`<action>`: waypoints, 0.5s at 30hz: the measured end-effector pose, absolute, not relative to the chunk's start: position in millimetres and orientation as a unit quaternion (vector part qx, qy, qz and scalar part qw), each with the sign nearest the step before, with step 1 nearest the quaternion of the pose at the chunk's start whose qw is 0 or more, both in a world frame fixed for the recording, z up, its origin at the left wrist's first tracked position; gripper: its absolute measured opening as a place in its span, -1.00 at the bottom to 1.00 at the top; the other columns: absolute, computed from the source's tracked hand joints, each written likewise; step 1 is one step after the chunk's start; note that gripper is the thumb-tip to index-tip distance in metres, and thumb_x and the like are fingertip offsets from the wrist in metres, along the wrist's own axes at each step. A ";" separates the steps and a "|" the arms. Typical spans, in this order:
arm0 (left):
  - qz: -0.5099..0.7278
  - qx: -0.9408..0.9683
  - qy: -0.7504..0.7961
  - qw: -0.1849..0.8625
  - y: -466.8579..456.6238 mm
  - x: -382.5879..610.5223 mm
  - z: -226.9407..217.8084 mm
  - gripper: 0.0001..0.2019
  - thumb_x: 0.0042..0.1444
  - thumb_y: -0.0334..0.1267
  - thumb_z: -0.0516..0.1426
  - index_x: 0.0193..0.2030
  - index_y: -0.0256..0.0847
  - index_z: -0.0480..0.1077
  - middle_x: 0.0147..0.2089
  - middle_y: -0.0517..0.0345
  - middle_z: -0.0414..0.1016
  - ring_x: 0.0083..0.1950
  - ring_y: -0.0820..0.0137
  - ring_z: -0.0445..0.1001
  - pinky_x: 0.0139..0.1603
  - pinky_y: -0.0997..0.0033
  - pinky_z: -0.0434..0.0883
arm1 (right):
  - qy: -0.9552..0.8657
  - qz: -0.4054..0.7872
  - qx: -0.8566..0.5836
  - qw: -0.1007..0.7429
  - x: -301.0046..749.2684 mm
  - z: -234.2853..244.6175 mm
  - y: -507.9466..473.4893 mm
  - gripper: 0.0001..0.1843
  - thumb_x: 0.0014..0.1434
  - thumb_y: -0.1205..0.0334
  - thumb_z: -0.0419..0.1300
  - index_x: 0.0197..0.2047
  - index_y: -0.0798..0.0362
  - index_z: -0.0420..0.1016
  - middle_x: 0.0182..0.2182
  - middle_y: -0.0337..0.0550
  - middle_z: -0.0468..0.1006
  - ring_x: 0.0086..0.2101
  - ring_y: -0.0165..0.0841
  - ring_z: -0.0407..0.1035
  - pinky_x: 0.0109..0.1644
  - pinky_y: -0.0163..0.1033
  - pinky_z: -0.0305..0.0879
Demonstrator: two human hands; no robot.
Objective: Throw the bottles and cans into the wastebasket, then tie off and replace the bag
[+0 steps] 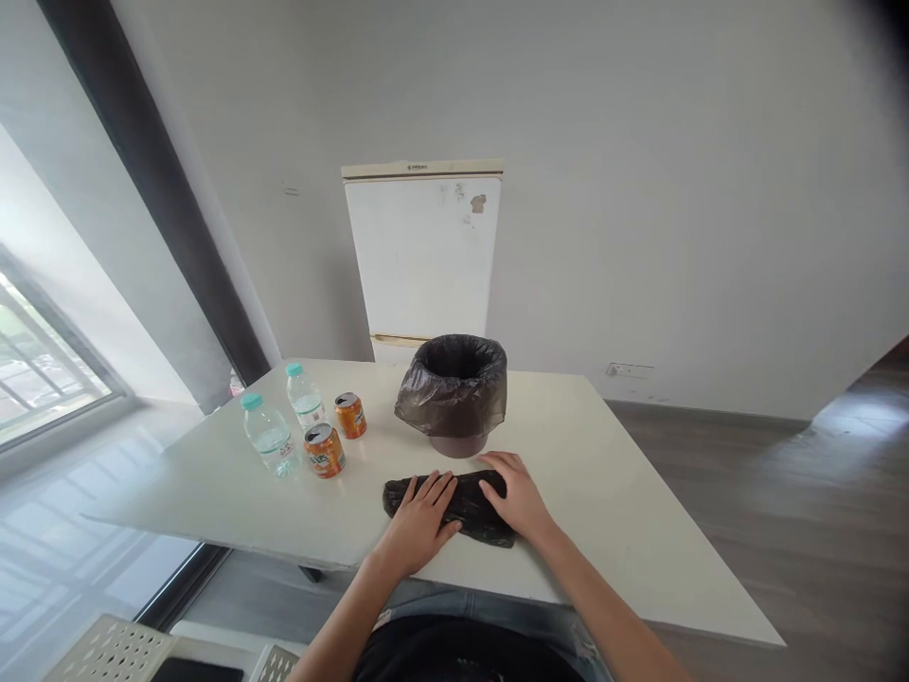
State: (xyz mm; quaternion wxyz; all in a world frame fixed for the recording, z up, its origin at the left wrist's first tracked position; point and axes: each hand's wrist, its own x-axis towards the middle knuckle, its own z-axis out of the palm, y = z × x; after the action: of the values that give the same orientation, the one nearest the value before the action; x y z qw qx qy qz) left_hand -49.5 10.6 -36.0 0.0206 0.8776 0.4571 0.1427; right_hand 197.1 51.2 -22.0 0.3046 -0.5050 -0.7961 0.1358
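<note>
A folded black plastic bag (475, 511) lies flat on the white table near its front edge. My left hand (420, 516) rests on the bag's left part with its fingers stretched out. At the bag's right end is my right hand (517, 497), fingers spread and touching the bag's upper edge. Just behind the bag stands a small bin (458, 445), upright, its rim covered by a dark bin liner (454, 403) that hangs down over the outside. The inside of the bin is too dark to make out.
Left on the table (603, 530) stand two orange cans (325, 451) and two clear bottles (268, 436) with turquoise caps. A white refrigerator (426, 256) is behind the table against the wall. Below left, a perforated beige seat (114, 654) carries a dark flat object (197, 671).
</note>
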 end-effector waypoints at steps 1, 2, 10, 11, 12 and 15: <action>0.145 0.874 0.463 0.017 12.0 -47.8 -35.0 -0.36 0.46 0.04 0.02 0.58 -0.09 0.05 0.53 -0.07 0.23 0.54 0.01 0.16 0.48 -0.22 0.17 | -0.781 0.116 -0.538 0.294 198.8 -24.7 53.1 -0.53 0.33 -0.02 0.21 0.21 0.01 0.52 0.13 0.11 0.50 0.17 0.03 0.32 0.29 0.18 0.29; 0.147 0.870 0.470 0.011 13.2 -46.2 -33.8 -0.37 0.45 0.03 0.04 0.57 -0.08 0.09 0.51 -0.07 0.26 0.51 0.01 0.20 0.46 -0.20 0.20 | -0.773 0.099 -0.562 0.277 200.4 -27.4 54.6 -0.49 0.25 -0.05 0.29 0.18 0.02 0.53 0.09 0.13 0.49 0.13 0.06 0.31 0.25 0.20 0.31; 0.157 0.860 0.485 -0.028 19.7 -31.8 -29.1 -0.45 0.45 0.04 0.01 0.51 -0.01 0.22 0.38 -0.10 0.37 0.32 -0.07 0.29 0.27 -0.20 0.31 | -0.757 0.168 -0.577 0.256 212.4 -25.2 64.0 -0.84 0.19 0.09 0.27 -0.23 -0.02 0.47 -0.19 -0.05 0.57 -0.11 -0.09 0.46 0.03 0.00 0.41; 0.159 0.855 0.493 -0.031 20.0 -28.6 -30.4 -0.45 0.45 0.04 0.00 0.51 -0.01 0.22 0.37 -0.10 0.37 0.31 -0.08 0.30 0.26 -0.22 0.31 | -0.740 0.196 -0.583 0.272 215.3 -23.5 65.3 -0.85 0.20 0.10 0.24 -0.21 -0.04 0.47 -0.25 -0.10 0.59 -0.17 -0.13 0.49 -0.02 -0.03 0.43; 0.162 0.848 0.503 -0.034 20.2 -24.6 -32.2 -0.45 0.45 0.03 0.00 0.51 -0.02 0.23 0.36 -0.12 0.38 0.29 -0.10 0.30 0.24 -0.24 0.32 | -0.718 0.226 -0.591 0.292 218.5 -22.3 66.2 -0.83 0.19 0.09 0.23 -0.18 -0.04 0.47 -0.28 -0.14 0.61 -0.22 -0.15 0.51 -0.07 -0.07 0.45; 0.171 0.823 0.539 -0.050 19.9 -7.9 -38.4 -0.44 0.44 0.01 -0.01 0.50 -0.09 0.25 0.30 -0.19 0.40 0.24 -0.16 0.32 0.19 -0.31 0.33 | -0.647 0.282 -0.621 0.340 226.6 -22.5 64.1 -0.70 0.16 -0.04 0.28 -0.15 -0.02 0.53 -0.29 -0.08 0.69 -0.27 -0.14 0.59 -0.17 -0.12 0.48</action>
State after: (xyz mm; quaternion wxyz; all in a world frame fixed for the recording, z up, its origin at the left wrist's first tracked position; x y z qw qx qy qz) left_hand -7.9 19.9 -38.4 -0.0502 0.8235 0.5385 0.1714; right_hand 226.6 64.1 -22.5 0.3403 -0.6213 -0.6468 0.2824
